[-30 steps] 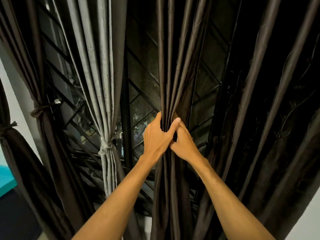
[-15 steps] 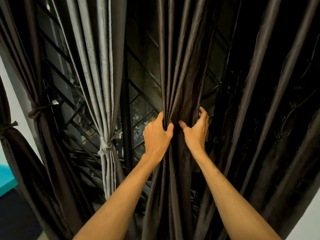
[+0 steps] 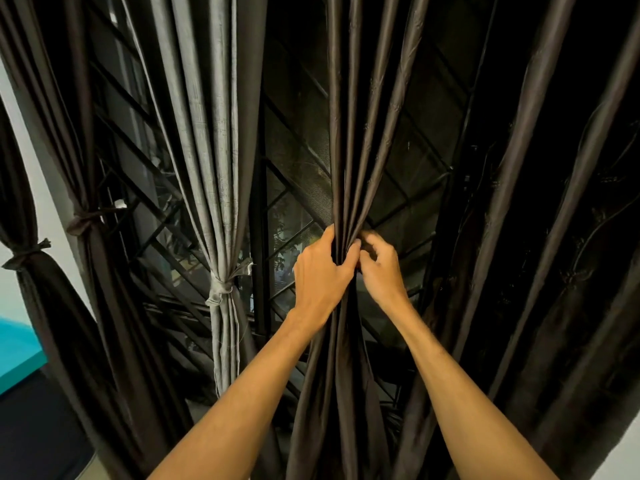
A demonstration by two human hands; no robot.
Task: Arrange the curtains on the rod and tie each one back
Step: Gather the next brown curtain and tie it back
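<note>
Partly behind curtain (image 3: 346,150) folds: R hand (image 3: 382,271) fingertips.

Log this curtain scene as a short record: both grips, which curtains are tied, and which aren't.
left grip: holds the bunched middle curtain
right grip: pinches folds of the same curtain
middle curtain: gathered, no tie visible on it
grey curtain: tied back with a grey tie
outer curtain: dark, tied
next curtain: dark, tied
right curtain: dark, hangs loose
behind: window grille
</note>
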